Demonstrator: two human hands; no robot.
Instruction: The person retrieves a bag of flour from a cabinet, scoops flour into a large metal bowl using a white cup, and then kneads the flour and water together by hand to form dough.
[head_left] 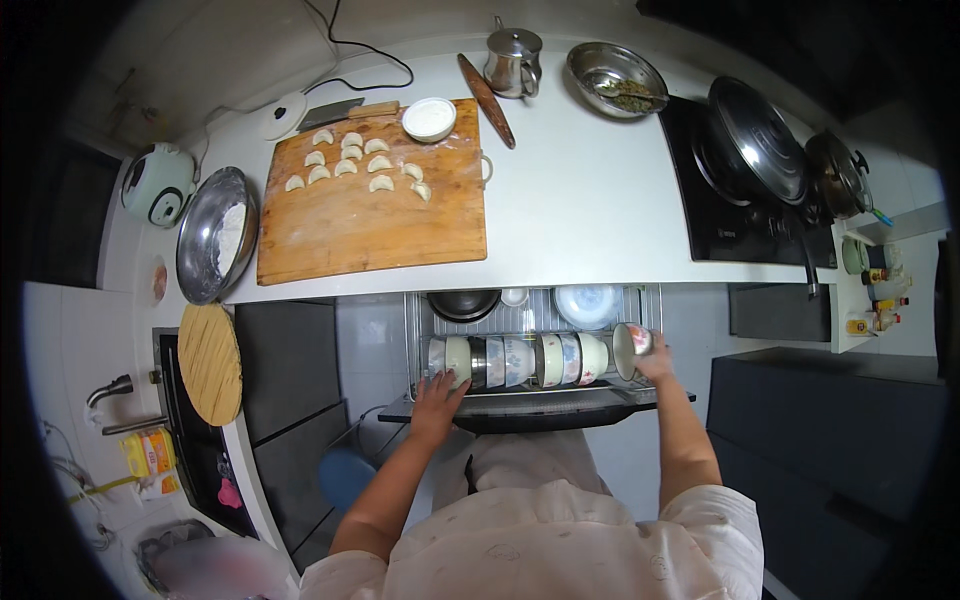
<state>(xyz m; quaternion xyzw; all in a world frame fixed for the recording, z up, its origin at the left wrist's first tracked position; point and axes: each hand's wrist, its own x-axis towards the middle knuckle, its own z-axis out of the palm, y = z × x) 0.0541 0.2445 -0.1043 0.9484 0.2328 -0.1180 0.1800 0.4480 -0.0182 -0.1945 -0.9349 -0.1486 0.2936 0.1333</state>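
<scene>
A row of bowls (pixel 517 361) stands on edge in the wire rack (pixel 480 325) of a pulled-out drawer below the counter. My right hand (pixel 657 362) is closed on the rim of a white bowl with a pink pattern (pixel 627 350), at the rack's right end. This bowl is tilted on its side, a small gap from the row. At the left end, my left hand (pixel 436 408) has its fingers apart, with the tips at the lower edge of a white bowl (pixel 457 360). Behind the row lie a light blue plate (pixel 587 305) and a dark pan (pixel 463 304).
On the counter is a wooden board (pixel 370 235) with several dumplings (pixel 345 166), a bowl of white powder (pixel 430 119) and a cleaver (pixel 330 113). A steel flour bowl (pixel 190 265) stands left. A rolling pin (pixel 486 102), filling bowl (pixel 590 62) and stove (pixel 725 235) are farther right. The drawer front (pixel 545 415) juts toward me.
</scene>
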